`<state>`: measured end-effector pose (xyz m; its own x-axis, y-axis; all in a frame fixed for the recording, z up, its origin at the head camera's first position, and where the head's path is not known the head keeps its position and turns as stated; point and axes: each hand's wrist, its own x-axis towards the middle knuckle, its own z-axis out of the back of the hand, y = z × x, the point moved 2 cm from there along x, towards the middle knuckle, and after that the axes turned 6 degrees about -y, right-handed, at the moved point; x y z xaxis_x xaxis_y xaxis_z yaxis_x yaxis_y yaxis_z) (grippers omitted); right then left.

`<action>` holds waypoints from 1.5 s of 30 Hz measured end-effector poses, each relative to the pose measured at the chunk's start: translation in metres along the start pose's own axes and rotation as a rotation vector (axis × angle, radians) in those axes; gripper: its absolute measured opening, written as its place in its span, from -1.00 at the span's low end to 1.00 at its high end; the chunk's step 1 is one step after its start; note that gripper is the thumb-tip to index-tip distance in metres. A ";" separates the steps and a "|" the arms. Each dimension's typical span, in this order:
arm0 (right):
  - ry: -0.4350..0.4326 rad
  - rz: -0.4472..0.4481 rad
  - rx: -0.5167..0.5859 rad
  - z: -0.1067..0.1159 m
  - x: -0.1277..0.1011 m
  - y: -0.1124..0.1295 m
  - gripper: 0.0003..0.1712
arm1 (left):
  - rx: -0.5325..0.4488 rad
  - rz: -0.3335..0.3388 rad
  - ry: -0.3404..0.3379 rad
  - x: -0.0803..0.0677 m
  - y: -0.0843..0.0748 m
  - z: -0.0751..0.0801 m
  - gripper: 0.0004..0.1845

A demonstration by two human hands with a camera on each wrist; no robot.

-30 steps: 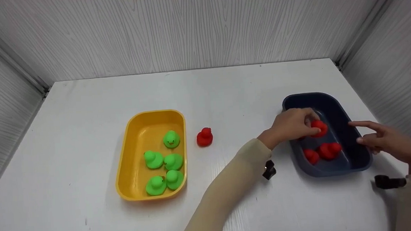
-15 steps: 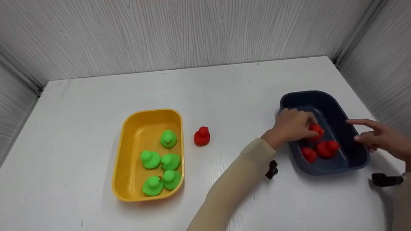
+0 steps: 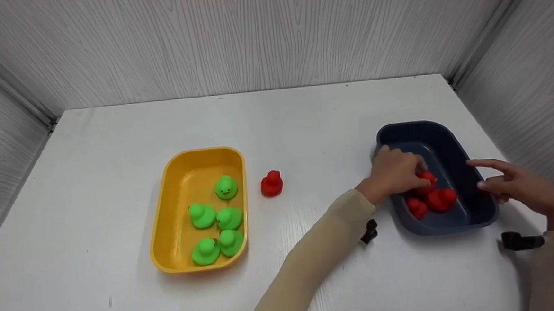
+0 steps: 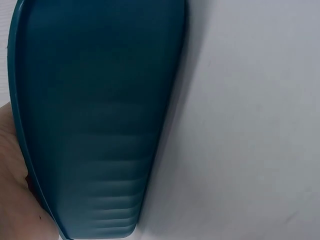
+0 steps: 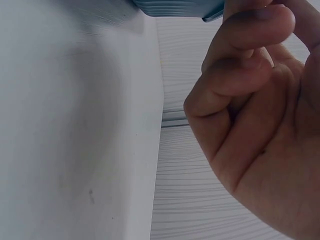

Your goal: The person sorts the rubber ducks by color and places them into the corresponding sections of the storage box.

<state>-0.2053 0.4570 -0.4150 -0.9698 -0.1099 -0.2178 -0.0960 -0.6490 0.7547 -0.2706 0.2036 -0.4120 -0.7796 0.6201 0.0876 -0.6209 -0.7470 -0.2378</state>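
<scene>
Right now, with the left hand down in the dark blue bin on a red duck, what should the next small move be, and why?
Probably let go of the red duck and lift the left hand clear of the dark blue bin. The duck sits low in the bin beside the other red ducks, so the grip has little left to do. One lone red duck lies on the table beside the yellow bin.

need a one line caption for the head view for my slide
Left hand holds a red duck inside the dark blue tray; five green ducks fill the yellow tray.
</scene>
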 end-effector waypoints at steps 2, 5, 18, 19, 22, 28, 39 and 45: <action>-0.006 0.015 -0.006 0.000 0.000 0.001 -0.51 | 0.018 0.008 0.014 0.000 -0.001 0.001 -0.63; -0.004 0.052 0.022 0.001 -0.001 0.003 -0.50 | 0.025 0.015 0.020 -0.001 -0.002 0.003 -0.63; 0.020 0.076 0.064 0.000 -0.001 0.006 -0.48 | 0.013 0.014 0.018 -0.005 -0.001 0.007 -0.59; 0.022 0.077 0.067 0.000 -0.001 0.006 -0.48 | 0.003 0.011 0.021 -0.006 0.000 0.007 -0.57; 0.018 0.070 0.058 0.000 -0.001 0.006 -0.48 | -0.035 0.005 0.016 -0.007 0.001 0.009 -0.54; 0.007 0.044 0.024 -0.002 0.000 0.005 -0.49 | -0.106 -0.028 -0.036 -0.009 0.006 0.013 -0.48; 0.010 0.074 0.051 0.000 0.005 0.002 -0.49 | -0.562 0.013 -0.096 -0.012 0.031 0.043 -0.50; 0.011 0.074 0.062 0.003 0.008 0.001 -0.50 | -0.773 0.046 -0.118 -0.014 0.043 0.056 -0.52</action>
<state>-0.2135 0.4577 -0.4147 -0.9723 -0.1641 -0.1665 -0.0382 -0.5909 0.8058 -0.2915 0.1494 -0.3697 -0.8336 0.5307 0.1534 -0.3883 -0.3653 -0.8460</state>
